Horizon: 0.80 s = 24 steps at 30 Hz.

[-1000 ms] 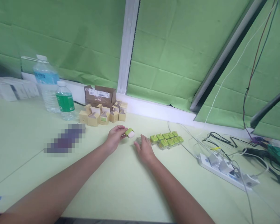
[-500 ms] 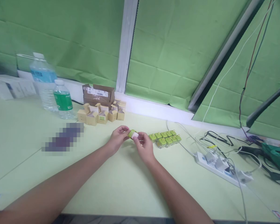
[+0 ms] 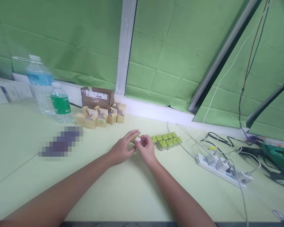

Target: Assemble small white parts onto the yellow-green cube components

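Note:
Both hands meet over the middle of the table around a small green-and-white case [image 3: 137, 139], which is mostly covered by fingers. My left hand [image 3: 123, 148] wraps round its green side from the left. My right hand [image 3: 146, 148] is closed at the white end, with thumb and fingers pressed together there. Just right of my right hand stand two rows of small clear containers [image 3: 169, 143] with green lids and little loops on top.
Small open cardboard boxes [image 3: 90, 121] stand in front of a brown carton [image 3: 97, 98] at the back. Left of them are a small bottle [image 3: 61, 104] and a large bottle [image 3: 40, 83]. A power strip [image 3: 217, 168] with plugs and tangled cables lies at right.
My left hand has turned over the green-and-white case and wrapped further round it, hiding more of its green part. My right hand stays at the white end. The view has shifted slightly.

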Motion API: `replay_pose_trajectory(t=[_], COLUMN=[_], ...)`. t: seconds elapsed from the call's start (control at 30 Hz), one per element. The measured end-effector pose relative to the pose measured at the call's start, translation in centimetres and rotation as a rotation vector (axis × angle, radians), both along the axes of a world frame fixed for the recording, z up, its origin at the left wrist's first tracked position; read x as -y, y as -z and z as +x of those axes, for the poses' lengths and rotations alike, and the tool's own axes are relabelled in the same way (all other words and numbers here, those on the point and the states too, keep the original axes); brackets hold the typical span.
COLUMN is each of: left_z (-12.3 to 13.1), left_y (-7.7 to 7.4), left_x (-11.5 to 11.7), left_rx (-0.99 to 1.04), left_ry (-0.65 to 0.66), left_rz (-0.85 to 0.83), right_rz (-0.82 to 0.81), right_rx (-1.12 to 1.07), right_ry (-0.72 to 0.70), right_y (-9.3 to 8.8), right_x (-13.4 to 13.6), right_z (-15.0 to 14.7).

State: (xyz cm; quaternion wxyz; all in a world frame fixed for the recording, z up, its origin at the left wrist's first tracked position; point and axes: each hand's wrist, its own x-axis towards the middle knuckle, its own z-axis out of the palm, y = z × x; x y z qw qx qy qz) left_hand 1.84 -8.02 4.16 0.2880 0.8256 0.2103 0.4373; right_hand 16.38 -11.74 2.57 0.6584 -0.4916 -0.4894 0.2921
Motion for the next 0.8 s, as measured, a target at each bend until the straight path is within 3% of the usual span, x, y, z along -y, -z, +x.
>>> replay_pose_trajectory(t=[0.43,0.8], left_z=[0.2,0.5], left_y=[0.6,-1.0], left_x=[-0.5,0.3], left_rx=[-0.013,-0.015], left_ry=[0.025,0.111], left_rz=[-0.025,-0.083], right_rz=[-0.055,-0.099], right_rx=[-0.138,-0.081], right_ry=[-0.126,-0.028], right_y=[-0.2,-0.2], right_x=[0.0,-0.3], right_z=[0.2,-0.1])
